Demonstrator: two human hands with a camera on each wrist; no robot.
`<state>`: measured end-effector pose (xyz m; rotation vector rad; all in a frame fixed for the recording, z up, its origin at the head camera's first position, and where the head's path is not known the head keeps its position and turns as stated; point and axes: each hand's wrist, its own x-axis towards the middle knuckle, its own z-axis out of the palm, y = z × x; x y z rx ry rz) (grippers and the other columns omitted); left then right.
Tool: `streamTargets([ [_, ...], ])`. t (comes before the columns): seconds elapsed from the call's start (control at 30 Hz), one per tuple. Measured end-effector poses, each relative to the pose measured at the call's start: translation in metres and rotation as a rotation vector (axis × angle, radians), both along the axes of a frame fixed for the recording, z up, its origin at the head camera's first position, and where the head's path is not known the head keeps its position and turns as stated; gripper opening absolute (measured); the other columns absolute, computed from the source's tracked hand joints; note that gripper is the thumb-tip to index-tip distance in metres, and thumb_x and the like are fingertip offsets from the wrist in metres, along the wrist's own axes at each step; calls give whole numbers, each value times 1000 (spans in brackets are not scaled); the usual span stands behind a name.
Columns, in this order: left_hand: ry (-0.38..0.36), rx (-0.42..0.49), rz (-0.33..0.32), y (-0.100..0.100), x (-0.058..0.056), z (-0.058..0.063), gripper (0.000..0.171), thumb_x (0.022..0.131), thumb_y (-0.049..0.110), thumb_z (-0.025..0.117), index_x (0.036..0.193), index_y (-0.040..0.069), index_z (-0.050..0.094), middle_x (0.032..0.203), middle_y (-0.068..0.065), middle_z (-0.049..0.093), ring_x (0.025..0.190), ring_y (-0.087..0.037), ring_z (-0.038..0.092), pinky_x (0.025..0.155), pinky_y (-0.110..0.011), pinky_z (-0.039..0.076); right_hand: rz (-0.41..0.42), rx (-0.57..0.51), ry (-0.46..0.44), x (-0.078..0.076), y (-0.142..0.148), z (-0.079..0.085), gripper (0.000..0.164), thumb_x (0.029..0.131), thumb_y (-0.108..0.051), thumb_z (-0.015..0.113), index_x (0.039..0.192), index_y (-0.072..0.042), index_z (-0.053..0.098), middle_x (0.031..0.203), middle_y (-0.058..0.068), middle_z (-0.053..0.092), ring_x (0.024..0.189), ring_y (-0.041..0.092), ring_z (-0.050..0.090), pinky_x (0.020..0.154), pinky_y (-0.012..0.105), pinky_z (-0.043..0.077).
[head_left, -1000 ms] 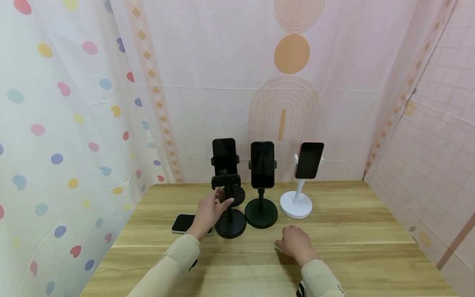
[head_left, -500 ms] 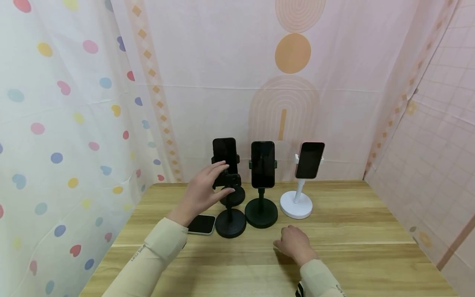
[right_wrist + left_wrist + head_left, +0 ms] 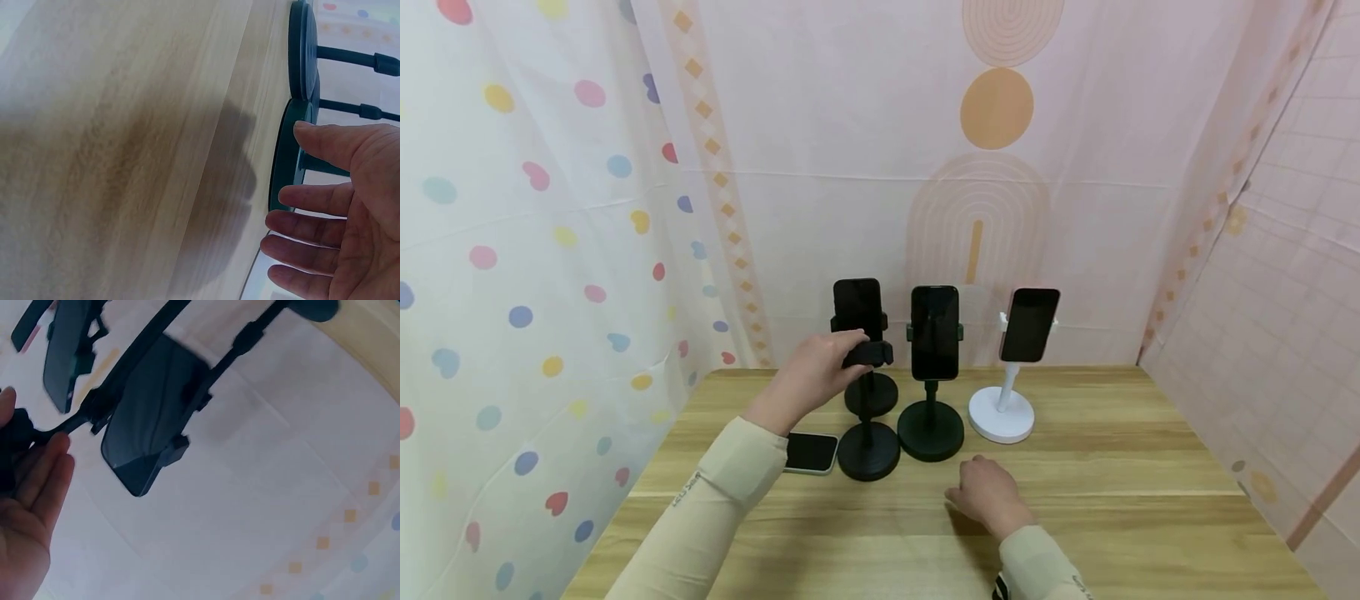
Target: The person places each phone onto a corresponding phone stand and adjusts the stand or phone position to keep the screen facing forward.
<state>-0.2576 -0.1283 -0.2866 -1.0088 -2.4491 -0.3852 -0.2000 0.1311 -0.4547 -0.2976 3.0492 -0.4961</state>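
My left hand (image 3: 812, 371) holds the clamp head (image 3: 872, 354) of the front black phone stand (image 3: 868, 454) between thumb and fingers. That clamp carries no phone, and its left part is hidden behind the fingers. In the left wrist view, thumb and fingers (image 3: 53, 487) lie on either side of the dark clamp. Loosely bent, my right hand (image 3: 988, 496) hovers low over the table with nothing in it. The right wrist view has its fingers spread apart, in front of the green stand's base (image 3: 287, 156). Beside the front stand lies a phone (image 3: 814, 452), partly covered by my left forearm.
Behind the front stand, another black stand (image 3: 872, 396) bears an upright phone (image 3: 859, 304). A dark green stand (image 3: 931, 433) with a phone (image 3: 935, 333) is close on the right. Farther right, a white stand (image 3: 1002, 417) holds a tilted phone (image 3: 1030, 325). Curtains enclose the wooden table (image 3: 1120, 467).
My left hand has risen from beside the front black stand's stem to its clamp head and taken hold there. The right hand has barely shifted.
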Motion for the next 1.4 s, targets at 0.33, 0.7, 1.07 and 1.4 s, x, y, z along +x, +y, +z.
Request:
streamTargets([
  [0.33,-133,8,62,3,-7,13,37,88,18,78,120,3,67,107,-11,71,81,-21,68,71,-35,56,50,16,39,0,-20,3,30,86,-27,77,88,2,68,90,16,62,81,30,62,74,46,54],
  [0.7,-139,74,47,-2,-3,7,61,86,21,80,139,4,55,136,-14,59,114,-33,62,96,-47,50,68,31,83,1,-29,6,29,85,-27,78,87,0,69,88,13,61,80,29,61,71,44,55],
  [1.07,-157,107,61,-9,1,3,63,86,22,80,140,4,53,139,-15,56,121,-33,58,99,-48,48,76,45,96,0,-31,6,29,85,-27,78,87,0,69,85,11,59,78,27,61,69,43,54],
  [1.4,-189,100,149,-28,3,-15,62,85,23,81,138,4,56,132,-17,61,113,-35,62,93,-50,50,93,62,107,0,-35,6,30,85,-28,79,89,0,69,84,10,58,76,26,60,69,42,54],
])
